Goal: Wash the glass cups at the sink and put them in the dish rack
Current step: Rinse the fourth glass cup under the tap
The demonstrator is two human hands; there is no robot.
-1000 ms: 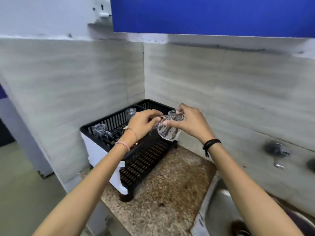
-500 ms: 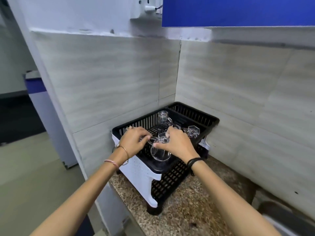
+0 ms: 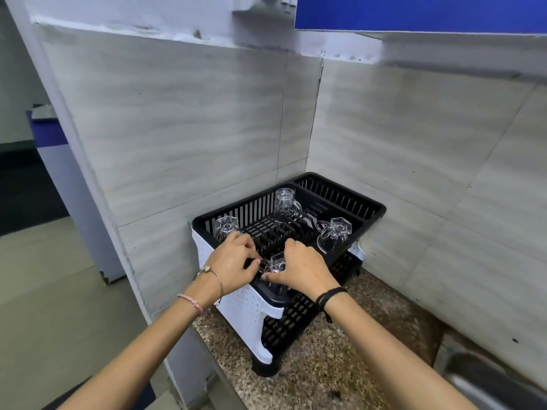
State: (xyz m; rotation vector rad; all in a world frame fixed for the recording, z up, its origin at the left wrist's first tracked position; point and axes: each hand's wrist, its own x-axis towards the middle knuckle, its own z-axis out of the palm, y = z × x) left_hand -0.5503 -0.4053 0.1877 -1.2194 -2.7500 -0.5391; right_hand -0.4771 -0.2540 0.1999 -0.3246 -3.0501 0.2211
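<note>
Where two tiled walls (image 3: 192, 128) meet in a corner, a speckled counter (image 3: 340, 365) carries a black dish rack (image 3: 373, 207) with white sides. The rack's back and left edges sit close against the tiles, and its near corner stands by the counter's left edge. A sink (image 3: 488, 386) shows at lower right, well apart from the rack. At the rack's near rim, the left hand (image 3: 233, 261) pinches a glass cup (image 3: 276, 266) from its left and the right hand (image 3: 302, 269) curls over it. This cup is base-up, just inside the rim. A left cup (image 3: 225, 227), a back cup (image 3: 285, 202) and a right cup (image 3: 333, 235) sit inverted along the tray's edges — the slatted middle lies open between them.
</note>
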